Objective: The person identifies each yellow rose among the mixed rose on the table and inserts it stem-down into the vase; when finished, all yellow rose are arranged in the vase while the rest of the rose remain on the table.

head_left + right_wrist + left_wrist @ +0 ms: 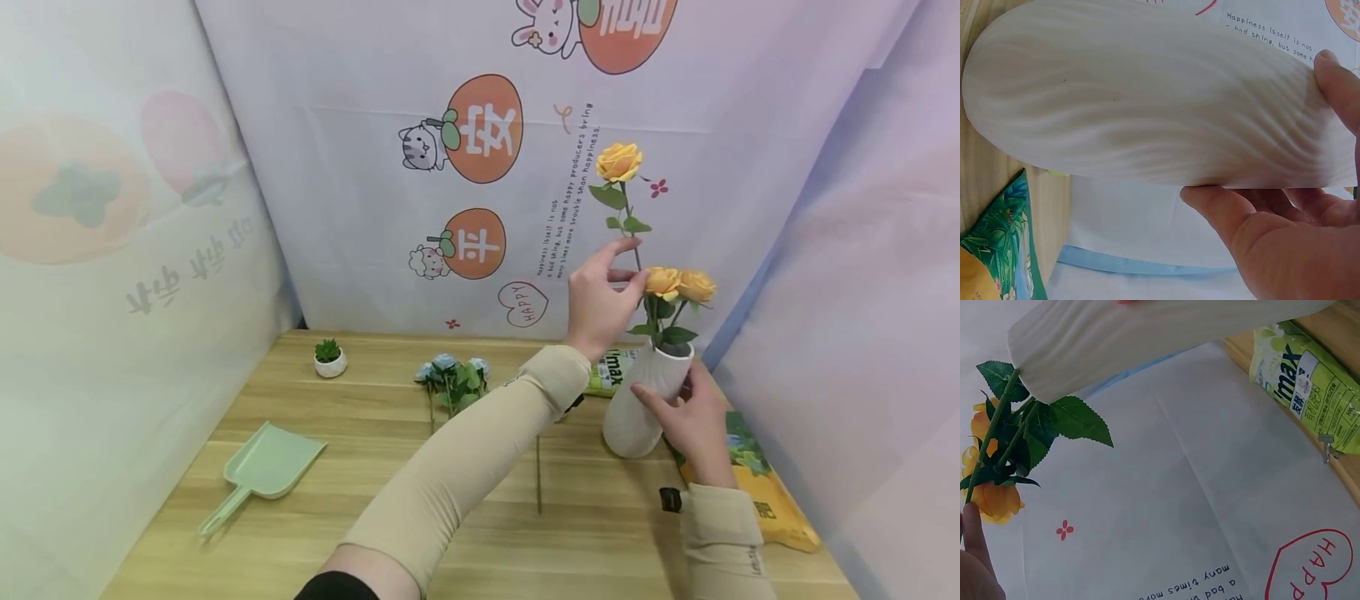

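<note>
Right hand (696, 421) gripped white vase (633, 417) | left hand (600, 304) pinched yellow rose (619, 162) by stem above vase | two other yellow roses (696, 286) stood in vase

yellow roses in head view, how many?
3. One yellow, layered-petal rose stands highest, held by the left hand; a second rose and third rose sit side by side above the white ribbed vase. Others may be hidden behind.

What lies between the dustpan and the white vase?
The head view shows blue flowers, a thin stem and the beige left sleeve between the dustpan and the white vase.
</note>
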The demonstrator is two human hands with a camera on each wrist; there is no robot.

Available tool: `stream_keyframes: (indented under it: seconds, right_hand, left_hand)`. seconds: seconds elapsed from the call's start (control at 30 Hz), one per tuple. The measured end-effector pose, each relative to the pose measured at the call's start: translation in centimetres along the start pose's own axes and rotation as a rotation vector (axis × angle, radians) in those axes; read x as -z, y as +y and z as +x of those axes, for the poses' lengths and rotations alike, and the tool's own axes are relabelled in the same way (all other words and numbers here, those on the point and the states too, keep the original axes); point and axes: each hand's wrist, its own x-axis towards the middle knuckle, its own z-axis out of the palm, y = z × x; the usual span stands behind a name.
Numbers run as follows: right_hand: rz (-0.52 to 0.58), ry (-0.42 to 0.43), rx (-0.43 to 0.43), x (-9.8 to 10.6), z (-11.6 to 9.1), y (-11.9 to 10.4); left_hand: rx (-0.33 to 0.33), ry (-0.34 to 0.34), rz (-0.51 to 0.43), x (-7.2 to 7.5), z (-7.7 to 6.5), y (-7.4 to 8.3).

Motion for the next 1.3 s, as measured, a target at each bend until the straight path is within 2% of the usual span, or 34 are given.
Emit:
stream_keyframes:
  seconds: [0.23,0.37,0.73,1.0,1.3]
  right_hand:
    - [0.000,-0.003,-0.022,-0.1,0.1,0.1]
    - [0.005,-0.007,-0.025,-0.1,0.1,-0.1]
    - [-0.010,-0.017,-0.040,-0.1,0.1,-0.2]
    - [-0.006,-0.017,-0.030,-0.2,0.0,-0.1]
    - [-0.003,-0.014,-0.015,-0.1,0.1,0.1]
  left_hand:
    - [0.084,0.018,-0.050,-0.3,0.5,0.0]
    - [0.074,0.008,-0.005,-0.5,0.4,-0.3]
    - [0.071,-0.048,0.097,-1.5,-1.1,-1.8]
    - [0.129,-0.190,0.107,-1.9,-2.9,-2.6]
    - [0.080,-0.374,0.187,-1.5,-4.9,-3.7]
